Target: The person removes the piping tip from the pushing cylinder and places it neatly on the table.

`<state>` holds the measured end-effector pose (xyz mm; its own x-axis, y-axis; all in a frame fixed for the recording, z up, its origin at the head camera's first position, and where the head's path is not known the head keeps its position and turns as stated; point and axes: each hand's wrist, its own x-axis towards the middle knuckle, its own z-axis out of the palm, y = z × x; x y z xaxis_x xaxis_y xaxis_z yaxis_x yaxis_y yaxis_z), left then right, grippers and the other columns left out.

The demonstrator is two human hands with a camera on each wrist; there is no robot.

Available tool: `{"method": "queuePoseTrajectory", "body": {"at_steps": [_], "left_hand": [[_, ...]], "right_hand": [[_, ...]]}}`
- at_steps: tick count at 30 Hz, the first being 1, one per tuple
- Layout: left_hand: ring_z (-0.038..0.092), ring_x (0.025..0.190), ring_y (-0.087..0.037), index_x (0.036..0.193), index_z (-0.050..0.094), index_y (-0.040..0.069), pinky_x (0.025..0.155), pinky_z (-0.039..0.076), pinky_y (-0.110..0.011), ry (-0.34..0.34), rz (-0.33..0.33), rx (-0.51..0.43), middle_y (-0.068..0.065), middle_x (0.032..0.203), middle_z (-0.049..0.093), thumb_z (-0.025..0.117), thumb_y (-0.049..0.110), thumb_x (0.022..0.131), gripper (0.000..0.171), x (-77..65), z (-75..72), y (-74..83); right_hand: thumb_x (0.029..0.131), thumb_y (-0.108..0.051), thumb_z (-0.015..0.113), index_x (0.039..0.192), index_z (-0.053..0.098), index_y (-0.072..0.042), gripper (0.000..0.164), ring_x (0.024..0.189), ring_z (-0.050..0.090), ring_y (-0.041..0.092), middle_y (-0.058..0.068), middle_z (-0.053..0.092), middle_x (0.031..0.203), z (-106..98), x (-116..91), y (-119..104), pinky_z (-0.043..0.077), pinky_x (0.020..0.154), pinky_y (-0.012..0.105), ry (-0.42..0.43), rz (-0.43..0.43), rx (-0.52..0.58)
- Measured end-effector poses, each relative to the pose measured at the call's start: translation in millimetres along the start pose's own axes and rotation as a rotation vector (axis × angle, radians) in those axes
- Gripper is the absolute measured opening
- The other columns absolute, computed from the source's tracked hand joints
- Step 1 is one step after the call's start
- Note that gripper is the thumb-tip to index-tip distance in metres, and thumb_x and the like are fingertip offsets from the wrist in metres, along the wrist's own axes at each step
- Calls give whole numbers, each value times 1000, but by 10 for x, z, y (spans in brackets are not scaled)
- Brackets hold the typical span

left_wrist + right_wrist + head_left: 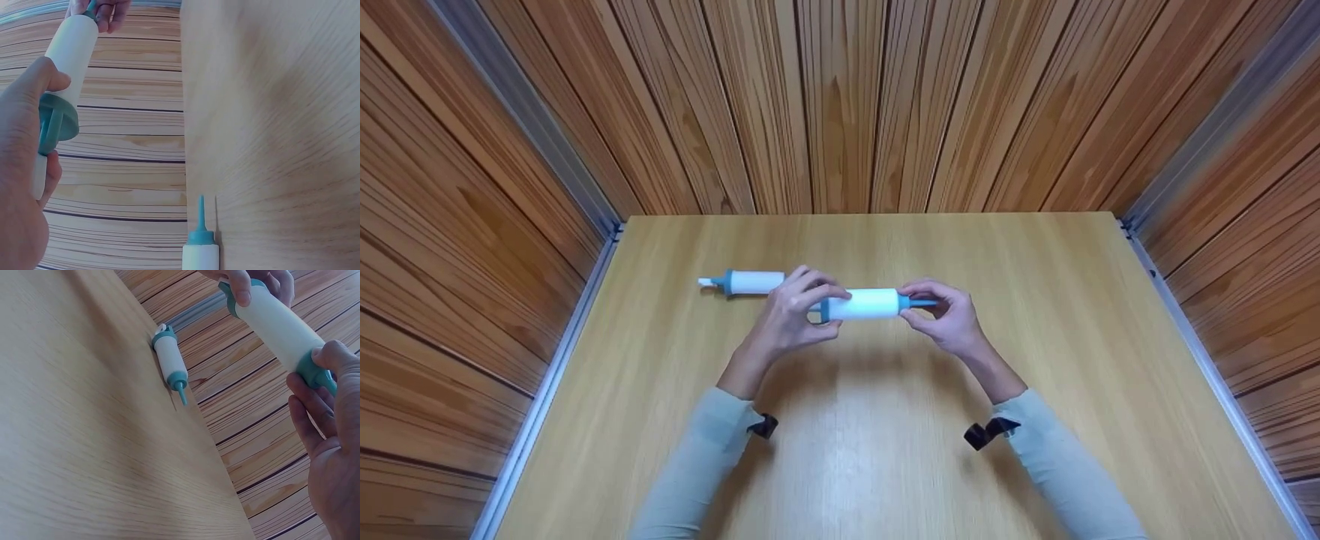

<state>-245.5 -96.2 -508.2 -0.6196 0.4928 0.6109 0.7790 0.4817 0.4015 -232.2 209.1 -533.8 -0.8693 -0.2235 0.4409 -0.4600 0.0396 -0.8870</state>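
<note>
A large white syringe-like tube (866, 304) with teal ends is held level above the table between both hands. My left hand (791, 311) grips its left end, thumb and fingers around the barrel by the teal collar (63, 115). My right hand (951, 315) pinches the teal nozzle cap (309, 368) at the other end, with the thin nozzle pointing right past the fingers. A second, similar tube (757, 283) lies on the table behind the left hand, which hides its right part in the head view. Its thin teal nozzle (183, 395) shows in the right wrist view.
The light wooden table (840, 465) is bounded by a plank wall (840, 112) at the back and plank panels at both sides. Metal rails (547, 367) run along the side edges. A small black device (765, 426) sits on each wrist.
</note>
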Motion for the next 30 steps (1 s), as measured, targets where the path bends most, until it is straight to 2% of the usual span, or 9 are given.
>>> {"method": "queuePoseTrajectory", "body": {"at_steps": [6,14,22,30], "left_hand": [[71,115,-33,118,83,13,98,67,-50,-22,-24,-30,-12,122,80,94,20,89,32,6,-7,4],[70,119,-35,119,83,12,102,64,-55,-57,-66,-107,-14,125,79,94,17,88,34,14,-19,-12],[70,118,-36,118,83,11,101,63,-55,-54,-85,-146,-14,123,80,96,15,85,36,18,-16,-28],[71,122,-37,121,83,10,106,59,-56,-81,-154,-207,-15,125,80,93,18,88,36,7,-47,-37]], "right_hand": [[92,20,77,124,73,17,33,112,78,3,-14,78,122,-16,2,-4,63,103,21,-14,1,0],[93,18,79,123,78,9,32,115,78,5,11,79,124,-25,-9,-9,63,105,23,-17,5,-17],[89,21,79,121,80,7,35,113,78,5,17,78,123,-22,-10,-14,64,104,23,-6,-23,-14],[89,22,79,121,76,13,33,120,75,4,13,77,127,-20,3,-5,62,108,22,-53,-122,-43]]}}
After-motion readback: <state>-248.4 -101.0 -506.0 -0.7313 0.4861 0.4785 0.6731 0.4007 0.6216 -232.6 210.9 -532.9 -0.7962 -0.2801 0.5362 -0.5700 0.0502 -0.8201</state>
